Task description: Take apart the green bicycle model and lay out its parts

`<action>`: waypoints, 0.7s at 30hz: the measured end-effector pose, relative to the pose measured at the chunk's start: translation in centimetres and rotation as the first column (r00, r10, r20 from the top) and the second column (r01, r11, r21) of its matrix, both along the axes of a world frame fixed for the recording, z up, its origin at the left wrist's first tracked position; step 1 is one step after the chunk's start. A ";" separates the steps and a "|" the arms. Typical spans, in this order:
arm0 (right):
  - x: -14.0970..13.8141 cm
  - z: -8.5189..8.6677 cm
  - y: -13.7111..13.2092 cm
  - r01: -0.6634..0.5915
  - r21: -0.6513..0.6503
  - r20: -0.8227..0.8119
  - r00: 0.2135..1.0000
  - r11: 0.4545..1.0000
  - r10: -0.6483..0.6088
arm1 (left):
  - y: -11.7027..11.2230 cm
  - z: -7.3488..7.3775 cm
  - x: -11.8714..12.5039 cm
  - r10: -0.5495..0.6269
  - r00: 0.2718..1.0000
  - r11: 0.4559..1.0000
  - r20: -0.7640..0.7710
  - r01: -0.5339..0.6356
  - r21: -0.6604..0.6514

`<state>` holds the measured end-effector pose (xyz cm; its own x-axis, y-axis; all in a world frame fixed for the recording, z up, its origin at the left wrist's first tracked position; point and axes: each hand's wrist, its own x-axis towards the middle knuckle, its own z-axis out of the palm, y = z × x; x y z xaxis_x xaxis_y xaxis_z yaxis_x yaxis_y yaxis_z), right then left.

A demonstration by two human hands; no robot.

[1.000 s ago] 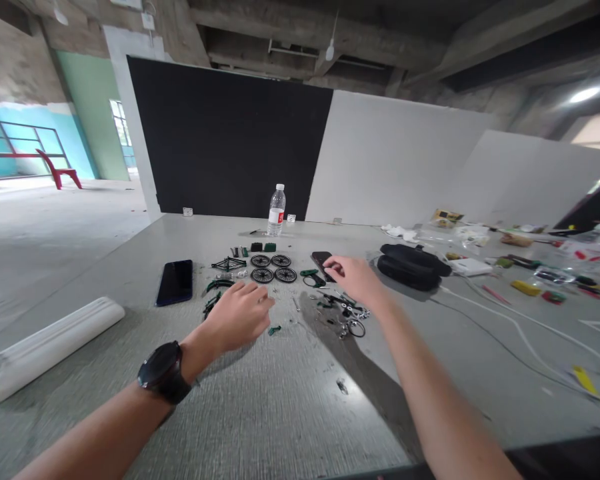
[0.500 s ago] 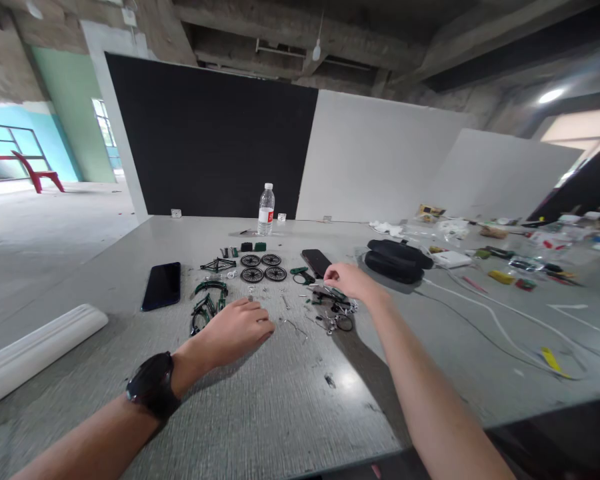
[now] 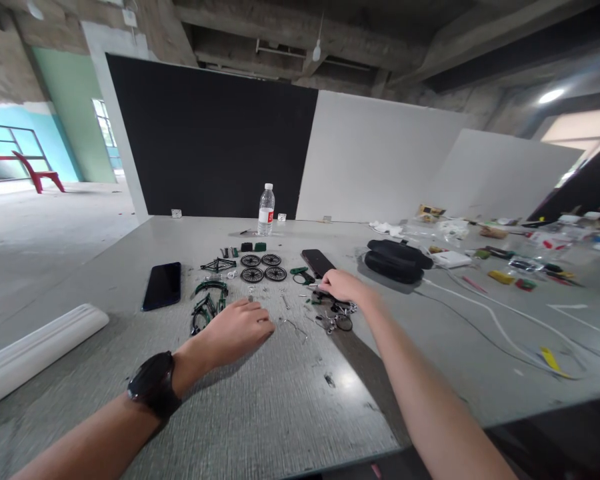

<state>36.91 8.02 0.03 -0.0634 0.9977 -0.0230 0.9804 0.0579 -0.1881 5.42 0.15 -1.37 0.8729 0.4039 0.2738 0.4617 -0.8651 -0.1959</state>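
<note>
My left hand (image 3: 240,328) rests palm down on the table, fingers loosely bent, and I see nothing held in it. Just left of it lie green-and-black curved parts (image 3: 211,288) and a small bicycle-like frame piece (image 3: 203,313). Reaching over the right-hand cluster of parts, my right hand (image 3: 344,285) has thumb and fingers drawn together; whatever is between them is hidden. Close to its fingertips are a thin silver rod (image 3: 313,286) and a green-and-black piece with a ring (image 3: 301,275). Below it sit a small ring and silver bits (image 3: 344,323).
Several black spoked wheels (image 3: 253,274) lie mid-table, with a thin black frame (image 3: 219,265) beside them. Phones lie at left (image 3: 163,287) and behind my right hand (image 3: 316,261). A bottle (image 3: 266,210) stands behind; a black case (image 3: 397,261) and white cables (image 3: 480,310) are right.
My right hand has moved slightly left and down, over the parts near the silver rod. The left hand stays where it was.
</note>
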 end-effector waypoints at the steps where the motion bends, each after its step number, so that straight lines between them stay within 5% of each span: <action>1: -0.1 0.1 -0.1 -0.007 0.009 -0.013 1.000 1.000 0.007 | 0.0 0.0 0.0 0.001 1.000 1.000 0.000 -0.001 0.001; 8: -0.7 1.0 -0.5 -0.076 0.115 -0.213 0.972 0.990 0.099 | 0.1 -0.2 0.0 -0.005 1.000 1.000 0.000 0.005 0.004; 13: -2.7 1.5 -0.8 -0.242 0.135 -0.530 0.801 0.961 0.277 | 0.3 -0.4 0.0 -0.008 1.000 1.000 0.002 0.008 0.008; 21: -4.4 1.8 -1.6 -0.229 0.139 -0.608 0.749 0.963 0.266 | 0.0 -0.1 0.1 0.002 1.000 1.000 0.017 -0.002 0.000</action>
<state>32.52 6.42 1.84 -0.2901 0.9436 0.1594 0.6035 0.3097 -0.7347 5.48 0.19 -1.48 0.8674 0.4054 0.2886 0.4665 -0.8642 -0.1882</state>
